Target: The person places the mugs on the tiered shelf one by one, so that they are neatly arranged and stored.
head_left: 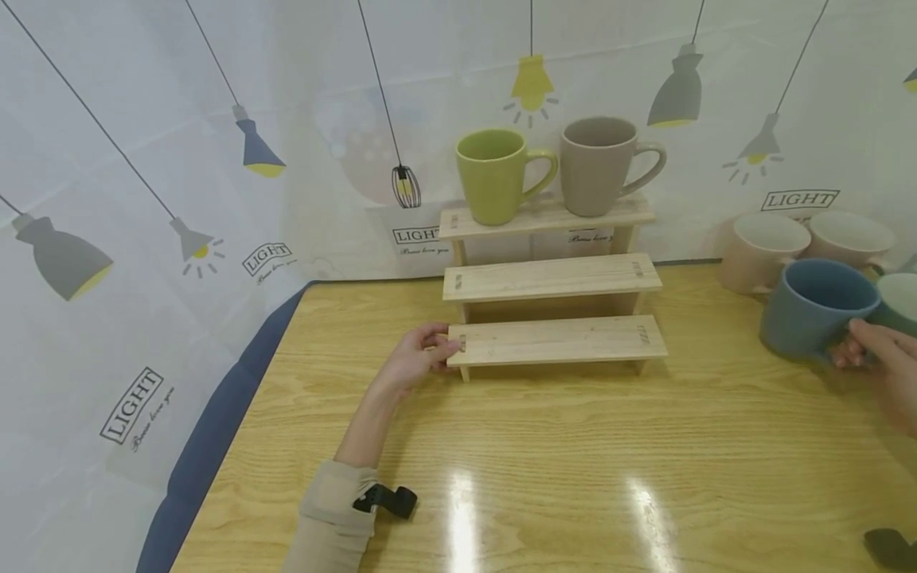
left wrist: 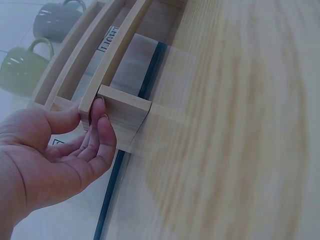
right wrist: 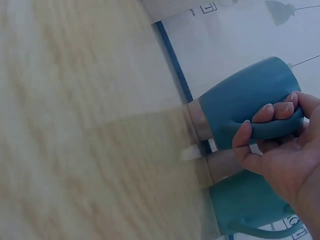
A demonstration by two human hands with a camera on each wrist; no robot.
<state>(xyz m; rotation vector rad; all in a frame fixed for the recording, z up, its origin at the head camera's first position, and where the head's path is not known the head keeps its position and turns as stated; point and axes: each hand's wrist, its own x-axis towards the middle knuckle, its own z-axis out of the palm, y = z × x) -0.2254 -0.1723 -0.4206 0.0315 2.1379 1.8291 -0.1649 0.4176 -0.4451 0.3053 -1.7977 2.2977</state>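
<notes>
My left hand pinches the left end of the lowest step of a three-tier wooden shelf, thumb on top and fingers beneath, as the left wrist view shows. Over on the right, my right hand grips the handle of a blue mug; in the right wrist view its fingers curl round that handle. On the shelf's top tier stand a green mug and a taupe mug, both with handles to the right. The middle and lowest tiers bear no mugs.
Behind the blue mug are two pale pink mugs, and a green mug stands beside it. A white cloth printed with lamps hangs behind the wooden table. Blue edging runs along the table's left side.
</notes>
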